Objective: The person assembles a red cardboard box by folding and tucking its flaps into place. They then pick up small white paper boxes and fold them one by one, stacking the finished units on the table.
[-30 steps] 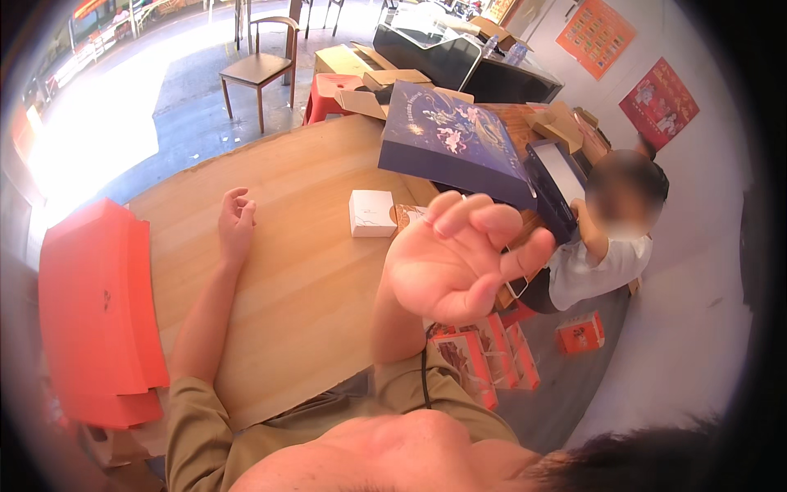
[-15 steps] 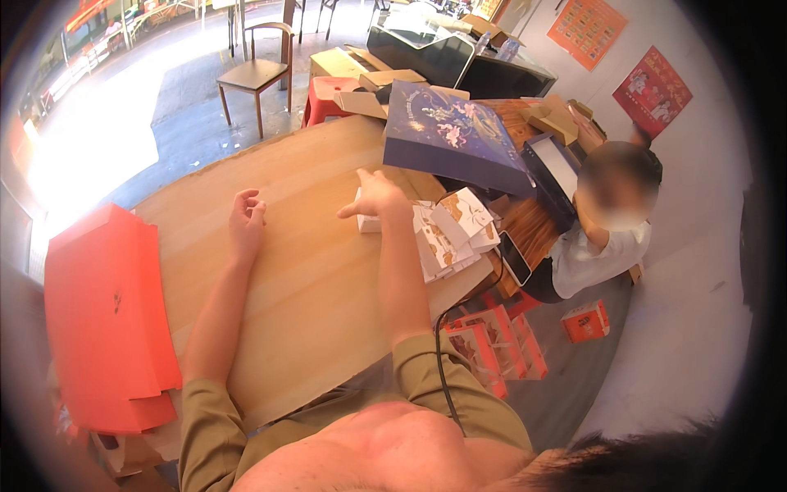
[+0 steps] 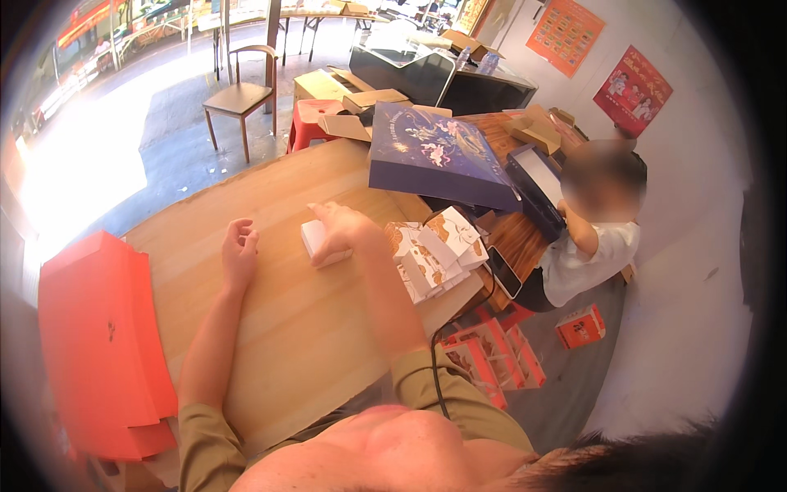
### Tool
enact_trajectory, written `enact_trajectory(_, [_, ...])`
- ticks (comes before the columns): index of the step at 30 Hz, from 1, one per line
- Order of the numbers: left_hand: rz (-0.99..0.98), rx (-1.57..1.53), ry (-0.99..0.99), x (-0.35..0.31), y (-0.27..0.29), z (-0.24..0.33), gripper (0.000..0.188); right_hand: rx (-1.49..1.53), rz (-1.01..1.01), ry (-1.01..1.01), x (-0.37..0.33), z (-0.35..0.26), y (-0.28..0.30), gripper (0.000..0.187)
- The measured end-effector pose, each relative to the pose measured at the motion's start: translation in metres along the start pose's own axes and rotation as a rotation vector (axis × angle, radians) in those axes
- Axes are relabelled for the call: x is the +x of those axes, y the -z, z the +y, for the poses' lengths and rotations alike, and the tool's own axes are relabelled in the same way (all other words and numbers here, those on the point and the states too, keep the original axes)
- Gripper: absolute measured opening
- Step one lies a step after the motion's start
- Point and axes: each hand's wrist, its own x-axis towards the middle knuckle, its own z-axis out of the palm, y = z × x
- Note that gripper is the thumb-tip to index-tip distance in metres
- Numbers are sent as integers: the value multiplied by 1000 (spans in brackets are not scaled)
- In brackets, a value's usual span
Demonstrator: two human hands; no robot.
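Observation:
My right hand (image 3: 340, 228) is over a small white box (image 3: 313, 236) on the wooden table, its thumb and fingers around the box's sides. Part of the box is hidden under the palm. My left hand (image 3: 240, 250) rests to the left of it, fingers loosely curled with nothing visible in them. To the right of my right forearm lies a pile of white cartons (image 3: 438, 254) with brown printed pictures, some tilted over one another.
Red-orange card sheets (image 3: 98, 344) cover the table's left end. A large dark-blue printed box (image 3: 443, 160) stands at the far right. Beyond it, a person (image 3: 594, 254) sits near an open blue box (image 3: 537, 189) and a phone (image 3: 504, 272). A black cable (image 3: 434, 361) hangs by my right arm.
My right hand has moved left with the small white box, away from the carton pile toward the middle of the table. My left hand stays loosely curled. The view has shifted slightly.

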Motion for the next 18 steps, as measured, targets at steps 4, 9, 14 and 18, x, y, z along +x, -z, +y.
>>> enact_trajectory(4, [-24, 47, -2, -4, -2, 6, 21, -19, -98, -72, -13, -15, 14, 111])
enact_trajectory(9, [-138, -61, 0, -5, -3, 1, 34, 37, 69, 107, 6, -28, -9, 97])
enact_trajectory(14, [-139, -194, 59, -6, 2, 16, 51, 41, 347, 335, 20, -44, -34, 84])
enact_trajectory(18, [-26, -124, 19, 1, 1, 6, 58, 121, 481, 416, 27, -54, -44, 81])
